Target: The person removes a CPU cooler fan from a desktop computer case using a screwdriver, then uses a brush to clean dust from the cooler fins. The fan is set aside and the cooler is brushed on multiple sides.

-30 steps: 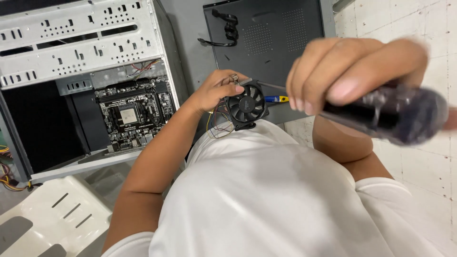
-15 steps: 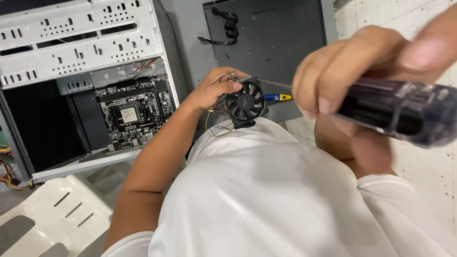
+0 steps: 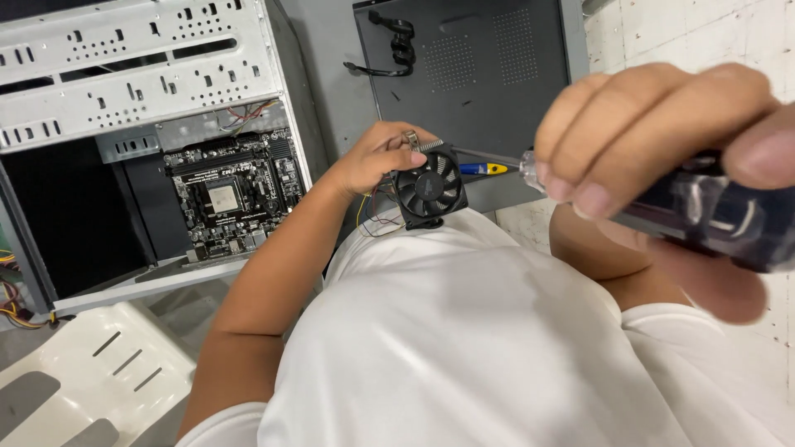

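Observation:
My left hand (image 3: 377, 157) grips a small black cooling fan (image 3: 429, 187) with thin coloured wires hanging from it, held out in front of my white shirt. My right hand (image 3: 654, 141) is close to the camera and blurred, closed around the dark translucent handle of a screwdriver (image 3: 712, 211). The screwdriver's metal shaft points left toward the fan's upper edge. A blue and yellow tool (image 3: 483, 169) lies on the floor just right of the fan.
An open computer case (image 3: 132, 74) lies at the left with a bare motherboard (image 3: 228, 194) inside. Its dark side panel (image 3: 480, 66) lies on the floor ahead, with a black cable (image 3: 397, 50) on it. A white plastic stool (image 3: 91, 381) stands lower left.
My right hand with the screwdriver has shifted right and up, closer to the camera. The left hand still holds the fan in about the same place.

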